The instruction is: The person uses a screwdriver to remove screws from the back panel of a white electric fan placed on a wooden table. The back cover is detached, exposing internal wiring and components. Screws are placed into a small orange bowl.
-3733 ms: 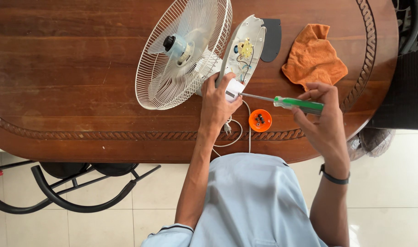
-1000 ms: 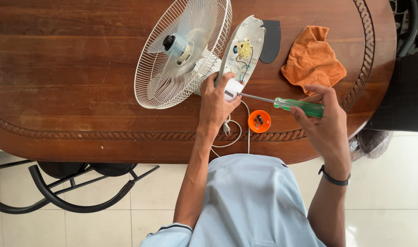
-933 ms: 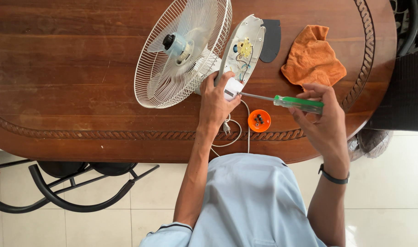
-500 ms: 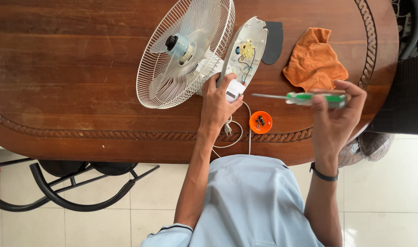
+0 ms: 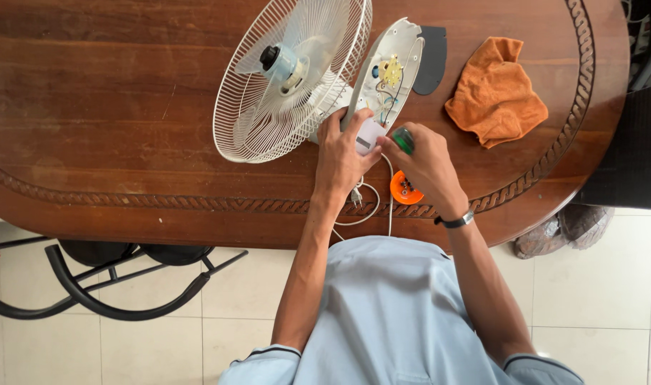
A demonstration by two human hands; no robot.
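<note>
Head view looks straight down on one white table fan (image 5: 293, 75) lying on a dark wooden tabletop (image 5: 104, 93). One left hand (image 5: 340, 157) is curled around the fan's white neck block (image 5: 369, 135), thumb on top, just below the opened base (image 5: 391, 75), where one yellow part and a few thin wires show. One right hand (image 5: 425, 164) sits at 3 o'clock of the left, touching it, fingers closed around one green-handled screwdriver (image 5: 404, 140); only the handle's end shows and the shaft is hidden. One small orange dish (image 5: 404, 191) with dark screws, too small to count, lies at 6 o'clock of the right hand, partly under it. One orange cloth (image 5: 496, 93) lies at 2 o'clock, well apart. One dark cover plate (image 5: 431, 53) lies just beside the base. One white cord (image 5: 372, 207) loops toward the tabletop's edge.
</note>
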